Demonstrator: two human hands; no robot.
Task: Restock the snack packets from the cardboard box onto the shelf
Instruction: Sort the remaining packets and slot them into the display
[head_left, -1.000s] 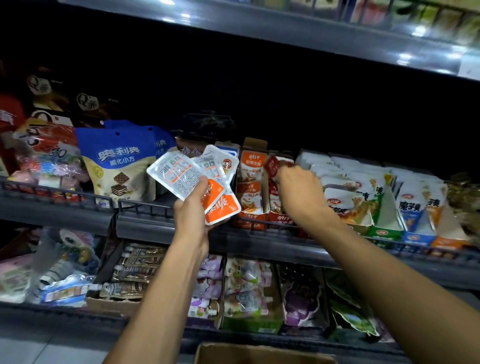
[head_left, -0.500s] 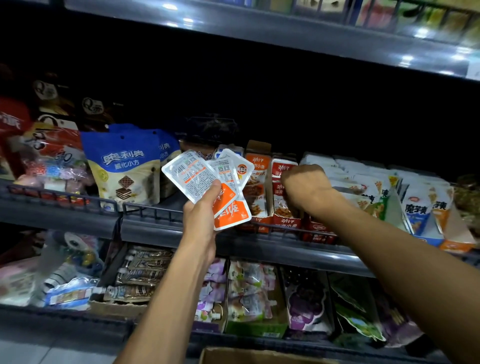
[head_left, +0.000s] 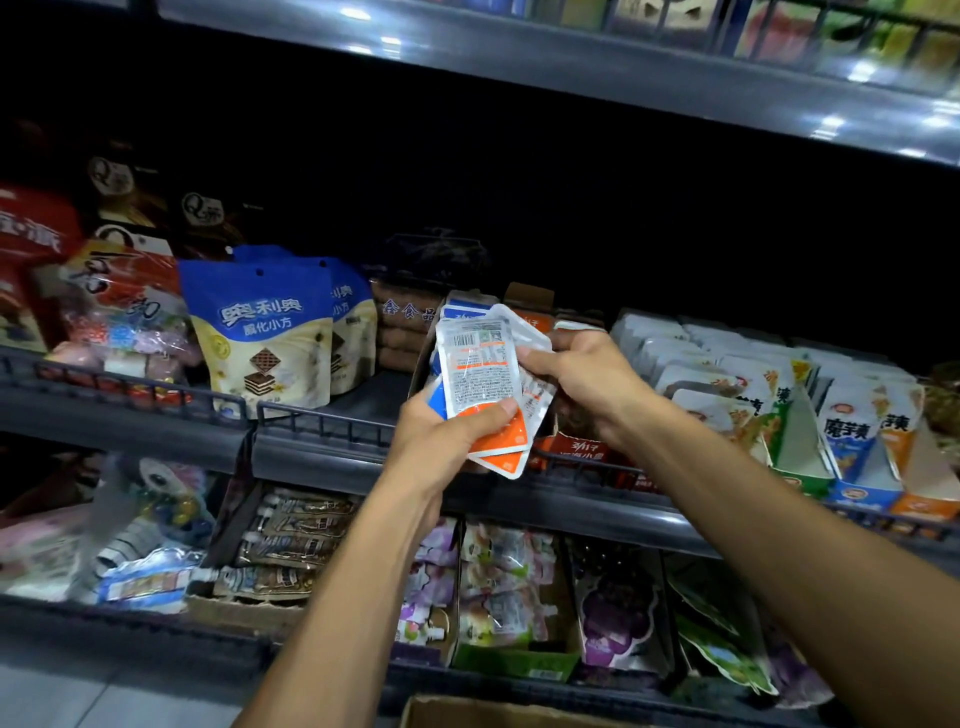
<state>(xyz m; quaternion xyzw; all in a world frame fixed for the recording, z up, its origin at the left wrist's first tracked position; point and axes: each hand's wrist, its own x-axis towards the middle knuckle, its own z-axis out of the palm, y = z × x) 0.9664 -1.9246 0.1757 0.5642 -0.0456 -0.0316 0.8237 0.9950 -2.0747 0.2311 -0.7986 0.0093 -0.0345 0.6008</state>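
The shelf carries rows of snacks. The cardboard box sits at the bottom edge. The left hand grips a fan of snack packets; the right hand pinches their right edge.

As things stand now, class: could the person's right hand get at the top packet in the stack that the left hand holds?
Probably yes. The right hand already touches the right edge of the stack of orange-and-white snack packets. Only the left hand's thumb pins the top packet's lower part; its upper part lies bare.
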